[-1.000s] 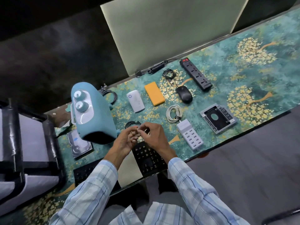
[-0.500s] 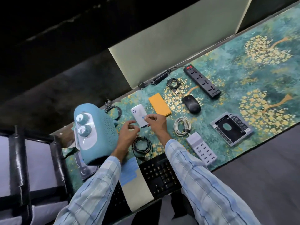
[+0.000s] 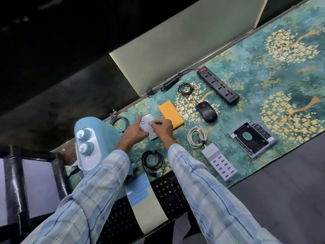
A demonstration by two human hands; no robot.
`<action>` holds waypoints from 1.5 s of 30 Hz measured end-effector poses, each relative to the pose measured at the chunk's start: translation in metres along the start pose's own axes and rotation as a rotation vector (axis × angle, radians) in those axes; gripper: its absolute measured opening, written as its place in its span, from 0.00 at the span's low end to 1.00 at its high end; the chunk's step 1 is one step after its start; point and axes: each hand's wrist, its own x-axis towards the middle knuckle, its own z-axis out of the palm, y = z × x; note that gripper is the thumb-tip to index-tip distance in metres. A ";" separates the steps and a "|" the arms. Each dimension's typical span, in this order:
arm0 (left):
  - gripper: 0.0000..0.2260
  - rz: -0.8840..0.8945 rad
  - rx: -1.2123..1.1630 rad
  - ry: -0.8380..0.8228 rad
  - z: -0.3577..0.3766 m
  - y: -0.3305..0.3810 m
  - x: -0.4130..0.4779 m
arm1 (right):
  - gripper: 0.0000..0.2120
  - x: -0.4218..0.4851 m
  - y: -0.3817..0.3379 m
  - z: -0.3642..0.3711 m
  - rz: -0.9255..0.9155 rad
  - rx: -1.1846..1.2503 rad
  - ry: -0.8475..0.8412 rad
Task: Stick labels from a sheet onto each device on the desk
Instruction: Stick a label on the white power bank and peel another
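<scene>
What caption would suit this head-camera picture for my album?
The right hand pinches a blue label onto a white device that the left hand touches, on a green desk.

Teal desk mat with gold blossoms, orange power bank, black mouse, blue plaid sleeves.

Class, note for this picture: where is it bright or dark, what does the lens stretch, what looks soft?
Head view: desk mat well lit, upper left near black; head view: sleeves loom large by the wide-angle lens; head view: label sheet soft, power strip crisp.
</scene>
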 end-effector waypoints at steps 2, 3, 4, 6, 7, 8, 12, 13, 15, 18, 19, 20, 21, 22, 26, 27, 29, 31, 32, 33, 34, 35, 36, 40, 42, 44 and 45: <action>0.42 -0.022 0.041 -0.043 0.001 0.000 0.005 | 0.06 0.002 -0.001 0.000 0.003 0.001 0.019; 0.42 -0.040 0.058 -0.058 0.002 -0.001 0.008 | 0.06 0.002 -0.002 0.000 0.001 -0.001 0.025; 0.42 -0.055 0.070 -0.064 0.002 -0.002 0.010 | 0.06 0.002 -0.002 0.000 -0.004 -0.004 0.032; 0.42 -0.075 0.066 -0.056 0.004 -0.001 0.012 | 0.05 0.001 -0.002 0.001 -0.009 -0.012 0.050; 0.42 -0.082 0.046 -0.049 0.005 0.000 0.012 | 0.05 0.000 -0.002 0.001 -0.013 -0.017 0.066; 0.41 -0.086 0.024 -0.049 0.006 0.001 0.012 | 0.05 -0.001 -0.002 0.002 -0.014 -0.022 0.089; 0.42 -0.064 -0.009 -0.083 0.007 -0.002 0.008 | 0.04 -0.004 -0.003 0.009 0.007 -0.070 0.155; 0.43 -0.058 -0.003 -0.089 0.007 -0.004 0.008 | 0.05 -0.004 -0.004 0.011 0.012 -0.086 0.165; 0.43 -0.050 0.026 -0.095 0.007 -0.009 0.011 | 0.05 -0.006 -0.006 0.012 0.010 -0.106 0.175; 0.42 -0.062 0.042 -0.115 0.008 -0.010 0.013 | 0.09 -0.007 -0.009 0.008 0.010 -0.097 0.172; 0.42 -0.063 0.031 -0.126 0.007 -0.009 0.013 | 0.14 -0.006 -0.010 0.006 0.023 -0.089 0.174; 0.43 -0.064 0.021 -0.138 0.007 -0.009 0.012 | 0.16 -0.005 -0.010 0.005 0.046 -0.081 0.171; 0.43 -0.064 0.007 -0.147 0.006 -0.009 0.012 | 0.16 -0.004 -0.010 0.004 0.066 -0.074 0.164; 0.43 -0.066 -0.005 -0.153 0.005 -0.009 0.011 | 0.13 -0.003 -0.010 0.003 0.084 -0.068 0.160; 0.42 -0.024 -0.003 -0.076 0.005 -0.008 -0.003 | 0.06 -0.014 -0.003 -0.008 0.078 -0.077 0.137; 0.41 0.006 0.000 -0.026 0.007 -0.009 -0.009 | 0.06 -0.021 0.001 -0.012 0.058 -0.093 0.111; 0.39 0.063 -0.043 0.055 0.015 -0.010 -0.031 | 0.06 -0.040 0.012 -0.019 0.014 -0.143 0.054; 0.36 0.106 -0.107 0.067 0.030 -0.018 -0.058 | 0.05 -0.061 0.026 -0.026 -0.026 -0.199 -0.005; 0.34 0.119 -0.128 0.054 0.038 -0.024 -0.075 | 0.05 -0.073 0.034 -0.029 -0.045 -0.232 -0.045; 0.33 0.128 -0.142 0.039 0.048 -0.032 -0.090 | 0.05 -0.084 0.041 -0.031 -0.057 -0.267 -0.085; 0.32 0.130 -0.161 0.024 0.058 -0.041 -0.104 | 0.04 -0.094 0.048 -0.033 -0.065 -0.306 -0.126; 0.31 0.128 -0.182 0.020 0.066 -0.051 -0.116 | 0.04 -0.102 0.053 -0.035 -0.075 -0.341 -0.167; 0.29 0.120 -0.191 0.030 0.074 -0.061 -0.128 | 0.03 -0.110 0.059 -0.036 -0.085 -0.370 -0.204; 0.24 -0.021 -0.213 0.116 0.095 -0.097 -0.162 | 0.04 -0.134 0.073 -0.041 -0.156 -0.445 -0.312; 0.23 -0.097 -0.228 0.182 0.103 -0.112 -0.178 | 0.07 -0.142 0.078 -0.044 -0.184 -0.462 -0.349; 0.24 -0.105 -0.245 0.266 0.114 -0.126 -0.192 | 0.10 -0.148 0.080 -0.048 -0.180 -0.465 -0.404; 0.25 -0.112 -0.240 0.300 0.119 -0.131 -0.200 | 0.12 -0.153 0.082 -0.048 -0.173 -0.468 -0.434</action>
